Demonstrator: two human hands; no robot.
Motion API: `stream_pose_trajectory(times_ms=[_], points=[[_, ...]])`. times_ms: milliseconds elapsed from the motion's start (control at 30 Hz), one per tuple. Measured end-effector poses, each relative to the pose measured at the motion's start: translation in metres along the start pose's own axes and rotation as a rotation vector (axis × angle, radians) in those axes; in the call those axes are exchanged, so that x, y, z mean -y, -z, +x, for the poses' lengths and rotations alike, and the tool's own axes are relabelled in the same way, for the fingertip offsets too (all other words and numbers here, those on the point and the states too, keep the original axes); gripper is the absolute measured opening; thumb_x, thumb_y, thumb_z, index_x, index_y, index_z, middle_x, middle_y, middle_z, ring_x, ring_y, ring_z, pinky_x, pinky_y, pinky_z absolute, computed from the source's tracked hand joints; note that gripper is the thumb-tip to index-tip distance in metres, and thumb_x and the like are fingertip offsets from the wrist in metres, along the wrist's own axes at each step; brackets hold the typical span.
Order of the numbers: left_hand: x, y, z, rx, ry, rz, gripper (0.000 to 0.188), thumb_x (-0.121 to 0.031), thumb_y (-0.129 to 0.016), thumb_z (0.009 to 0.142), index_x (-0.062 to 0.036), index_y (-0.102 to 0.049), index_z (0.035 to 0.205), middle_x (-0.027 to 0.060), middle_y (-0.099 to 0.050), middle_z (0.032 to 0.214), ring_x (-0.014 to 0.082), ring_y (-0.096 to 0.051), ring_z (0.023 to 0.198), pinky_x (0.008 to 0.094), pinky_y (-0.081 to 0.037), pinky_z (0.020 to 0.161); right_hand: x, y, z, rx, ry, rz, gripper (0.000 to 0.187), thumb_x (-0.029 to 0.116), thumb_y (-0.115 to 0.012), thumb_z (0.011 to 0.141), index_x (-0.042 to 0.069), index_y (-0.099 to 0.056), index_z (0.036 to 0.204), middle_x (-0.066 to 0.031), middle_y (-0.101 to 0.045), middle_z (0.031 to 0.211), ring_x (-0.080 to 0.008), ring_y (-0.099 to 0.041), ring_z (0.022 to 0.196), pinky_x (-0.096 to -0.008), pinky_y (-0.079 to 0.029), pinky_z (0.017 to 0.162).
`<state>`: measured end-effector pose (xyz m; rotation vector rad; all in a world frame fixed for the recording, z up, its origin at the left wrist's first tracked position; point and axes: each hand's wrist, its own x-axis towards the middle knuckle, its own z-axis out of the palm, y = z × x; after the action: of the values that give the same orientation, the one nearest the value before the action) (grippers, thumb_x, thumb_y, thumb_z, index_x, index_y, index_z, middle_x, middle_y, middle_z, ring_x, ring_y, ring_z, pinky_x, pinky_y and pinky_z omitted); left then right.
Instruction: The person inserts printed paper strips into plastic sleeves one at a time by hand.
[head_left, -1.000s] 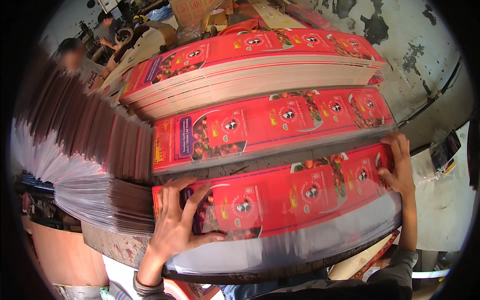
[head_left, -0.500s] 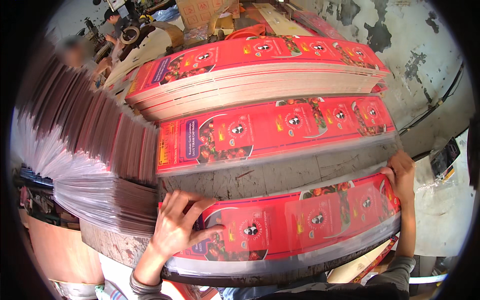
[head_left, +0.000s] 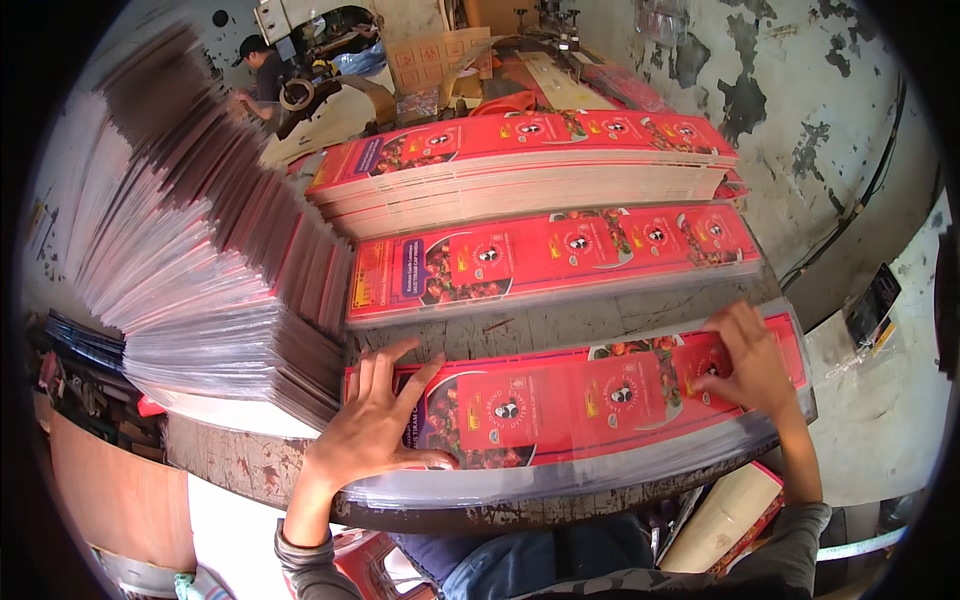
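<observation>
Red sheet (head_left: 560, 400); right fingers (head_left: 735, 322) further inward

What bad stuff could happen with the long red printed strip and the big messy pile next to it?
The tall, fanned-out pile of thin plastic-edged sheets stands close to the left hand, so a bump might make it slide.

The clear, glossy plastic film under the long red printed strip lies near the front edge of the worn grey-brown tabletop; a push toward the person could tip it off.
</observation>
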<state>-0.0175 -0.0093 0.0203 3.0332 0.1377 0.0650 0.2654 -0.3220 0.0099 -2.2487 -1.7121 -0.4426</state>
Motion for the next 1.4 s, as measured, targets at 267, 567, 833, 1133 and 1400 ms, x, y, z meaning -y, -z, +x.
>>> stream_pose_trajectory(times_ms=[267, 567, 833, 1133, 1400], points=[[0.0, -0.007, 0.008, -0.106, 0.085, -0.085, 0.091, -0.056, -0.078, 0.053, -0.0083, -0.05, 0.125, 0.0128, -0.039, 0.108, 0.0313, -0.039, 0.101, 0.0449, -0.035, 0.087, 0.009, -0.012, 0.015, 0.045, 0.012, 0.069, 0.07, 0.043, -0.082, 0.053, 0.003, -0.052, 0.101, -0.0137, -0.047, 0.097, -0.0329, -0.047, 0.089, -0.0429, -0.04, 0.08], [0.009, -0.017, 0.017, -0.279, -0.006, -0.1, 0.067, -0.049, -0.081, 0.05, -0.0081, -0.061, 0.1, 0.0077, -0.046, 0.087, 0.0261, -0.048, 0.083, 0.0382, -0.037, 0.072, 0.004, -0.013, 0.019, 0.073, -0.015, 0.221, 0.076, 0.047, -0.085, 0.041, 0.004, -0.05, 0.092, -0.0138, -0.047, 0.093, -0.033, -0.047, 0.085, -0.0417, -0.041, 0.074], [0.009, -0.019, 0.016, -0.363, -0.001, -0.102, 0.045, -0.04, -0.078, 0.061, -0.0083, -0.056, 0.085, 0.0061, -0.05, 0.083, 0.0249, -0.052, 0.079, 0.0361, -0.037, 0.07, -0.001, -0.018, 0.016, 0.071, 0.024, 0.282, 0.064, 0.038, -0.085, 0.046, 0.004, -0.049, 0.087, -0.0102, -0.046, 0.083, -0.0311, -0.046, 0.077, -0.0395, -0.04, 0.069], [0.01, -0.016, 0.017, -0.425, -0.057, -0.192, 0.021, -0.019, -0.07, 0.075, -0.0066, -0.053, 0.079, 0.0056, -0.052, 0.078, 0.0256, -0.054, 0.077, 0.0374, -0.041, 0.068, 0.005, -0.015, 0.019, -0.008, 0.152, 0.356, 0.044, 0.029, -0.079, 0.065, 0.004, -0.052, 0.088, -0.0101, -0.05, 0.089, -0.0303, -0.048, 0.083, -0.0377, -0.041, 0.073], [0.003, -0.003, 0.012, -0.504, -0.02, -0.194, 0.015, -0.013, -0.067, 0.079, -0.0047, -0.055, 0.083, 0.0089, -0.054, 0.079, 0.0274, -0.056, 0.075, 0.0373, -0.041, 0.069, -0.002, -0.008, 0.025, -0.006, 0.056, 0.385, 0.02, 0.013, -0.064, 0.081, 0.003, -0.047, 0.082, -0.0112, -0.051, 0.082, -0.0298, -0.051, 0.079, -0.0372, -0.041, 0.07]])
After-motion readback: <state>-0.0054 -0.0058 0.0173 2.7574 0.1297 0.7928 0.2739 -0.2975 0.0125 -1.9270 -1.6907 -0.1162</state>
